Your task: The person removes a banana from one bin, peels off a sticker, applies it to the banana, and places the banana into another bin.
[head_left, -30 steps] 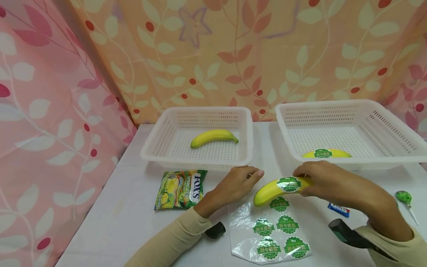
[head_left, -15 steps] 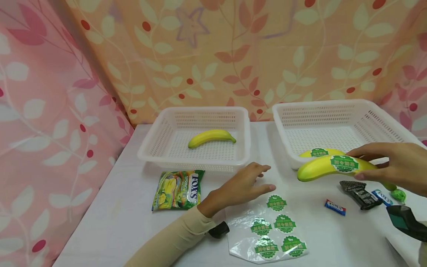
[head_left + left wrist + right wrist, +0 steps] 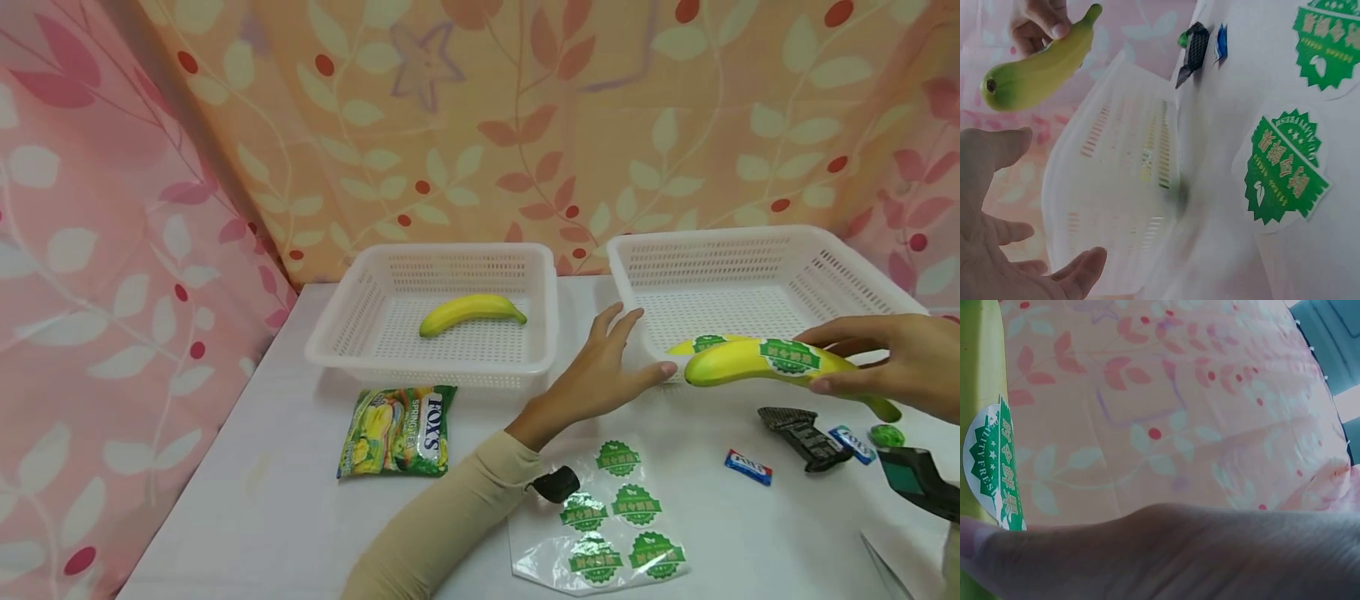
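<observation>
My right hand (image 3: 892, 358) grips a yellow banana (image 3: 735, 365) near its stem, above the front rim of the right basket. A green-and-white sticker (image 3: 789, 356) is on its skin, and the right wrist view shows the sticker (image 3: 994, 465) with one edge standing off the peel. My left hand (image 3: 592, 375), fingers spread and holding nothing, is beside the right basket's (image 3: 626, 275) left front corner. Inside that basket another stickered banana (image 3: 678, 345) lies partly hidden. A sheet of green stickers (image 3: 540, 550) lies on the table under my left forearm.
The left basket (image 3: 318, 354) holds a banana (image 3: 468, 314) without a sticker. A FOX'S candy bag (image 3: 396, 432) lies before it. To the right are small wrapped candies (image 3: 748, 467), a black packet (image 3: 810, 440), a green lollipop (image 3: 887, 436) and a pointed metal blade (image 3: 885, 567).
The right hand has carried the banana rightward and up from above the sticker sheet to the right basket. The left hand has moved right and forward, its fingers spreading.
</observation>
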A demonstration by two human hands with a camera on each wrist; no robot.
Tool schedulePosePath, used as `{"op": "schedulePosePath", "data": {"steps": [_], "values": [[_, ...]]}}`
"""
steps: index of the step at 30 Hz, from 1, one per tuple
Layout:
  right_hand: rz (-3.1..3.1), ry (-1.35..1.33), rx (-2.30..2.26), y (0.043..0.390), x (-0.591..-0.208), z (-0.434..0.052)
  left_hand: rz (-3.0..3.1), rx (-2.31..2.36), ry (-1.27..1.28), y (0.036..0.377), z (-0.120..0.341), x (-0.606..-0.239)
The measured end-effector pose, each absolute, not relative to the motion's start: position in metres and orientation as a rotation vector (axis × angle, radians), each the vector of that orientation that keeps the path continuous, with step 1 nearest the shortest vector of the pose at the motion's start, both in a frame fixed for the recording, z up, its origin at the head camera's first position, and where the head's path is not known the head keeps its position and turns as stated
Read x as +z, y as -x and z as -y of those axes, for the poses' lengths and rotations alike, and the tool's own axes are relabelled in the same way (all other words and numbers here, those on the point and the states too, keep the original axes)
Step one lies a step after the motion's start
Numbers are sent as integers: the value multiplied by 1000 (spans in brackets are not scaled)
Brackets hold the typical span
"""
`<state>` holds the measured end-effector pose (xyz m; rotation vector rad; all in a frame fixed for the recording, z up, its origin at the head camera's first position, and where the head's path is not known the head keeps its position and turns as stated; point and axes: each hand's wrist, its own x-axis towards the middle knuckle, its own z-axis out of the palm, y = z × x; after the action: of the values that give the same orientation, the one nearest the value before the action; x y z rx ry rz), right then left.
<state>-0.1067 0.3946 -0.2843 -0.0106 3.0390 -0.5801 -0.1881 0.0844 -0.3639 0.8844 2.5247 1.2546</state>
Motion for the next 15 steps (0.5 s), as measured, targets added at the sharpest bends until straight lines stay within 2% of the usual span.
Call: {"op": "schedulePosePath", "data": {"steps": [15], "values": [[-3066,0,-545,126,-283,-397,-2553,1280,-935,204,-88,-376]]}}
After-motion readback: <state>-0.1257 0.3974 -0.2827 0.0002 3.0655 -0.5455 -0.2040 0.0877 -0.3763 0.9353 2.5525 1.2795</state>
